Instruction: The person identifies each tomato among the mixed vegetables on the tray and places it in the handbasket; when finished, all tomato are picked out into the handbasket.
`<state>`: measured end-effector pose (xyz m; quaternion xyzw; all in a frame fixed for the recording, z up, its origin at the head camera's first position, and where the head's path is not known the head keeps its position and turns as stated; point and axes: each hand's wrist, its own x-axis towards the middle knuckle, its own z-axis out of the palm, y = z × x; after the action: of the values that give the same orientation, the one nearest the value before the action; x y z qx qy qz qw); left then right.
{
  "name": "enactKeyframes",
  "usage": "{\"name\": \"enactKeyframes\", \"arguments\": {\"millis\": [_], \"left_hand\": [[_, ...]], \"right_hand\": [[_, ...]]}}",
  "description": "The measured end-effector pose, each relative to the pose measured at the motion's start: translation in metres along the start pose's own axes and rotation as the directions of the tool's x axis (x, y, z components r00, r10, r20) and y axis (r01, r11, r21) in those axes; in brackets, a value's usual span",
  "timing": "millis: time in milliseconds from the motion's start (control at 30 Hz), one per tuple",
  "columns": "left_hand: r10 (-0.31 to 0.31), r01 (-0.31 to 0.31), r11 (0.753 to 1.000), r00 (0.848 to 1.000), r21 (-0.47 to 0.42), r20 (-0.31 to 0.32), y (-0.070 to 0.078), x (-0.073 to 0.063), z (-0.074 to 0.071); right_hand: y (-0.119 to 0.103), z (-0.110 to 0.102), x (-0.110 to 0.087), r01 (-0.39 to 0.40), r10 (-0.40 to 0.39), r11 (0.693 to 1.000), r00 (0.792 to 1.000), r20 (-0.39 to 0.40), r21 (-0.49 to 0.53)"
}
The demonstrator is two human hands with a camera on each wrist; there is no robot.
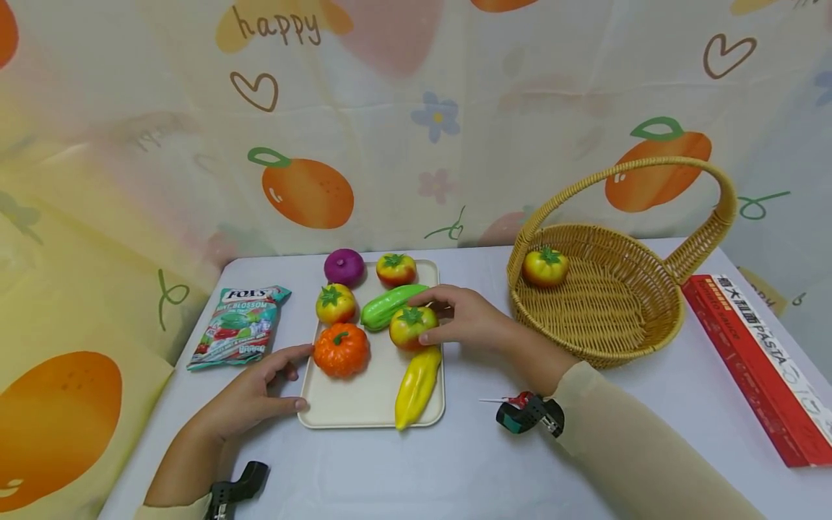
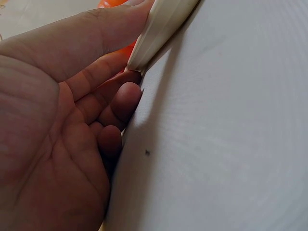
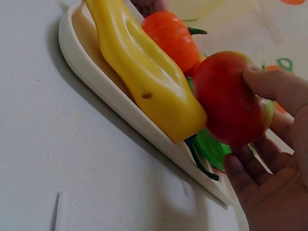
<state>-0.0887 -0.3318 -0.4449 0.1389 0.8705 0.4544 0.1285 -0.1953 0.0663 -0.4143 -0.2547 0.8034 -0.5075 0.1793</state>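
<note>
My right hand [image 1: 469, 318] grips a red-and-yellow toy tomato [image 1: 411, 328] between thumb and fingers, over the right part of a cream tray [image 1: 344, 410]. In the right wrist view the tomato [image 3: 231, 98] shows its red underside, beside a yellow pepper [image 3: 149, 72]. My left hand [image 1: 263, 393] rests against the tray's left edge, thumb at the near corner and index finger beside an orange pumpkin [image 1: 341, 350]. In the left wrist view the thumb [image 2: 86, 38] touches the rim and the other fingers bend loosely below. A green gourd-like vegetable [image 1: 392, 305] lies behind the held tomato.
On the tray also sit a purple onion [image 1: 344, 268] and two tomatoes, one at the back [image 1: 396, 270] and one at the left [image 1: 335, 304]. A wicker basket [image 1: 601, 318] with a tomato [image 1: 545, 268] stands right. A candy bag [image 1: 238, 326] and red pasta box [image 1: 747, 361] flank these.
</note>
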Motion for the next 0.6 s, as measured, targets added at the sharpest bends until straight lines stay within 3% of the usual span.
{"name": "enactKeyframes", "arguments": {"millis": [300, 600], "left_hand": [[-0.034, 0.034, 0.999, 0.999, 0.012, -0.001, -0.003, 0.001, 0.0], [-0.004, 0.004, 1.0, 1.0, 0.009, -0.006, 0.0, 0.0, 0.0]], "right_hand": [[-0.007, -0.009, -0.009, 0.023, -0.023, 1.0, 1.0, -0.011, -0.001], [-0.019, -0.018, -0.022, 0.041, -0.041, 0.999, 0.999, -0.005, -0.005]]}}
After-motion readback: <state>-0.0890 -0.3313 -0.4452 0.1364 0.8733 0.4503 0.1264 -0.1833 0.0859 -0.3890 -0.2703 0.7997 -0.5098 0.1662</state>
